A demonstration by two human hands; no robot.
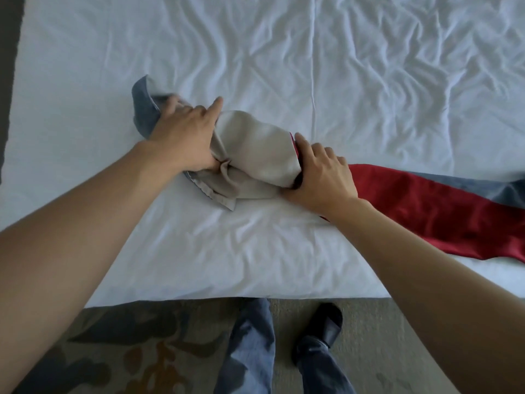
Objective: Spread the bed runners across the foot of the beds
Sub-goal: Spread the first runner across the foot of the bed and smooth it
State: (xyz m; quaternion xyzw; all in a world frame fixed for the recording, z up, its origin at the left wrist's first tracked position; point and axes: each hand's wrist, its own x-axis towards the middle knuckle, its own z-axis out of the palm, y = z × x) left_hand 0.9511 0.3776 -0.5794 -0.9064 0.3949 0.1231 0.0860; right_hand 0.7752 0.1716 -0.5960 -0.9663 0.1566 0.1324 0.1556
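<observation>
A bed runner (252, 155) lies bunched near the foot of a white-sheeted bed (312, 66). Its middle shows a beige lining; a blue-grey end (143, 109) sticks out to the left, and a red and blue-grey length (426, 206) trails flat to the right edge of the view. My left hand (181, 137) grips the bunched cloth at its left side, index finger pointing out. My right hand (321, 174) holds the bunch at its right side, where the red fabric begins.
The wrinkled white sheet stretches far ahead and to both sides. The bed's foot edge (227, 297) runs just in front of me. Below it is patterned carpet (127, 351), with my jeans-clad legs and a dark shoe (324, 334).
</observation>
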